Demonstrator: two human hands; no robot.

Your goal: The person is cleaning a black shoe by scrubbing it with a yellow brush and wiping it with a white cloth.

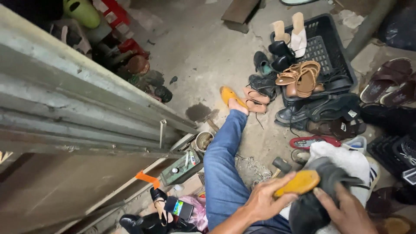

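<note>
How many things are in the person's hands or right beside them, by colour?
Black: 1, shoe under both hands
Orange: 1, tool handle in the left hand; right hand on the shoe
White: 1, cloth
Total: 3

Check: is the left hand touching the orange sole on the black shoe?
Touching. The head view shows the left hand with fingers lying across the near end of the orange sole, no gap visible between them.
</note>
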